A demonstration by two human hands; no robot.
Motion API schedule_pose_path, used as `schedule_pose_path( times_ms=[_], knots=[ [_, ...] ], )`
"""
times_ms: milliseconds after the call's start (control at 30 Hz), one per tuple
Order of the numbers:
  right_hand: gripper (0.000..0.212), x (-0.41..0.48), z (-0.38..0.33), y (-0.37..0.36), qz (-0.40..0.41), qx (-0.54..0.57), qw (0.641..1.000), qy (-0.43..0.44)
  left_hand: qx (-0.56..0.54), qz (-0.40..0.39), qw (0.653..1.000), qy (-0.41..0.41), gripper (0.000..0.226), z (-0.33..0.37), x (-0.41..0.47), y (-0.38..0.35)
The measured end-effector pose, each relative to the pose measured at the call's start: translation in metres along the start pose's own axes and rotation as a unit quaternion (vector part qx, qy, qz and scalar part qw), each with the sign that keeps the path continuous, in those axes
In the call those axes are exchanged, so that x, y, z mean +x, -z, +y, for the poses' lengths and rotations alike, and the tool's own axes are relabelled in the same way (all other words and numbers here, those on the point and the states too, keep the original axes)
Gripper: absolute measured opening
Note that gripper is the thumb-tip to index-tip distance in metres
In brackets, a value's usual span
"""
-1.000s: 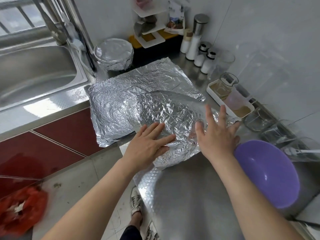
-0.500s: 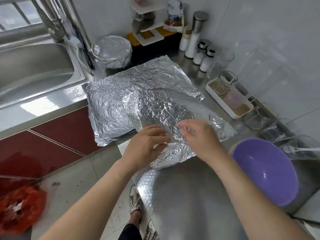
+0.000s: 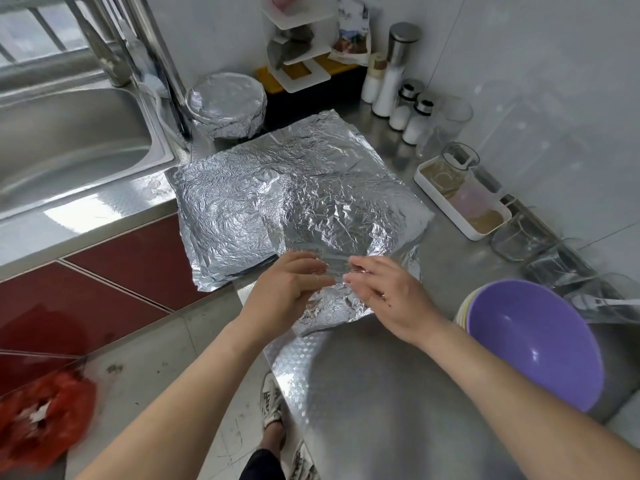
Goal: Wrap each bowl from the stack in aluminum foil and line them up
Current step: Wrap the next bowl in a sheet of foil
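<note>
Left hand [image 3: 291, 289] and right hand [image 3: 388, 296] each pinch the near edge of the crumpled foil sheet [image 3: 332, 216] on the counter [image 3: 381, 393]. Purple bowl stack [image 3: 533, 341] sits right. Wrapped bowl [image 3: 227, 105] stands beside the sink [image 3: 69, 133]. Pouch [image 3: 351, 29] print unreadable.

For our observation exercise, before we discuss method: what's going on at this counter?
A person is wrapping bowls in foil. Both the left hand and right hand pinch the near edge of a crumpled foil sheet lying over flatter foil on the steel counter. One foil-wrapped bowl stands at the back by the sink; a stack topped by a purple bowl waits at the right, unwrapped.
</note>
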State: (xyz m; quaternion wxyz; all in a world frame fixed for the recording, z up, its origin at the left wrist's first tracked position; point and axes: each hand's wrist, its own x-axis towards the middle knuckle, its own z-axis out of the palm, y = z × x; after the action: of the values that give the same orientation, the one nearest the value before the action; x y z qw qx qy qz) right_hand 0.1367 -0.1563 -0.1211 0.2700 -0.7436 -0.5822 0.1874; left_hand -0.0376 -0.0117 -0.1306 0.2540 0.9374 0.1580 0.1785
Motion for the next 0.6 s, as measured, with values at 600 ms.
schedule_pose_path(
  times_ms=[600],
  knots=[
    [0.012,0.004,-0.003,-0.012,0.112,-0.218,0.957,0.155,0.031,0.032,0.999,-0.011,0.027,0.002,0.002,-0.002]
  ],
)
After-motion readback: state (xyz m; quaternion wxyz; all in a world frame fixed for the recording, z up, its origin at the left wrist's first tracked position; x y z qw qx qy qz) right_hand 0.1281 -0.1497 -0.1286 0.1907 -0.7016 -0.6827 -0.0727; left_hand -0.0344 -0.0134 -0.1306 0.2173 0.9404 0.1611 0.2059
